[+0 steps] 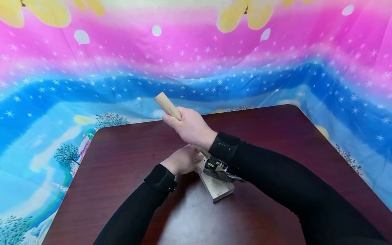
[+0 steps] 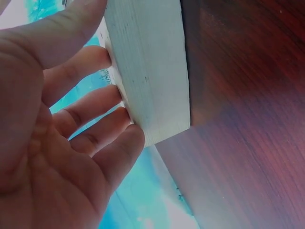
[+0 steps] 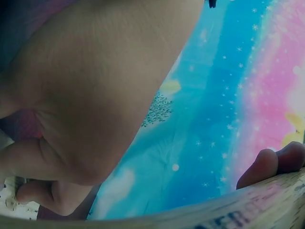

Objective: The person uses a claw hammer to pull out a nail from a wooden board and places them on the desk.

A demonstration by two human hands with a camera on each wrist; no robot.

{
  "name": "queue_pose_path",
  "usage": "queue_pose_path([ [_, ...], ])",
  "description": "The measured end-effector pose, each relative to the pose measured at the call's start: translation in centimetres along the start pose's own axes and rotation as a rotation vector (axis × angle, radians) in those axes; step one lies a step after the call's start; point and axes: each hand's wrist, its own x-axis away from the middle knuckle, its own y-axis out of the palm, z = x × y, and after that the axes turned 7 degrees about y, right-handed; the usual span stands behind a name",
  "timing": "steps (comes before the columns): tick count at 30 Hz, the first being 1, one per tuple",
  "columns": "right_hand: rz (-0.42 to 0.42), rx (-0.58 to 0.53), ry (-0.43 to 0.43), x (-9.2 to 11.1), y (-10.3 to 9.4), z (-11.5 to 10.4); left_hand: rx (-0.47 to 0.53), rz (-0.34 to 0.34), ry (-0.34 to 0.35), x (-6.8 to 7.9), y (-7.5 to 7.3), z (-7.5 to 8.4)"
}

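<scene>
Room: a printed cloth backdrop (image 1: pixel 183 51) in pink and blue, bearing white snowflakes and yellow butterflies, encloses the far side and both flanks, with visible creases. Surface: the dark red-brown, wood-grained tabletop (image 1: pixel 122 163) has rounded far corners and a bright glare patch towards the person; work is best judged away from that glare. Workpiece: the pale, rectangular wooden block (image 1: pixel 217 189) lies flat near the middle of the tabletop, one end towards the person, partly covered by the hands. Hands: the right hand (image 1: pixel 194 127) grips a pale, round wooden handle (image 1: pixel 166 103) above the block, with the free end projecting up and to the left; the left hand (image 1: pixel 182 160) has bent, spread fingers with tips at the block's edge, and whether its thumb and forefinger pinch anything cannot be determined. Assessment: the step appears to be steadying the block while the handle is controlled; firm left-hand pressure, fingertips clear of the handle's path and a controlled right wrist are advisable, since the crossed forearm could hide the contact point. Smallest item: a dark curved piece (image 1: pixel 223 176) beneath the right wrist; its nature is unconfirmed.
</scene>
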Motion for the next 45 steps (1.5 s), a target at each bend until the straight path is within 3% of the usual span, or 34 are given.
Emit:
queue_pose_path([
  [5,-0.009,0.013,-0.020,0.6,0.0,-0.1,-0.039,-0.001,0.047,0.0,0.1,0.0],
  [15,0.002,-0.026,-0.040,1.1,-0.3,-0.3,-0.073,-0.001,0.075,-0.1,-0.5,0.1],
  [28,0.053,-0.101,-0.083,2.3,-1.3,0.0,-0.155,-0.001,0.189,-0.3,-0.5,-0.5],
  [37,0.062,-0.176,-0.097,3.2,-1.7,0.6,-0.134,-0.007,0.123,-0.1,-0.3,-0.3],
  [45,0.148,-0.134,-0.131,3.9,-2.6,1.1,-0.170,0.006,0.167,0.0,-0.3,-0.4],
])
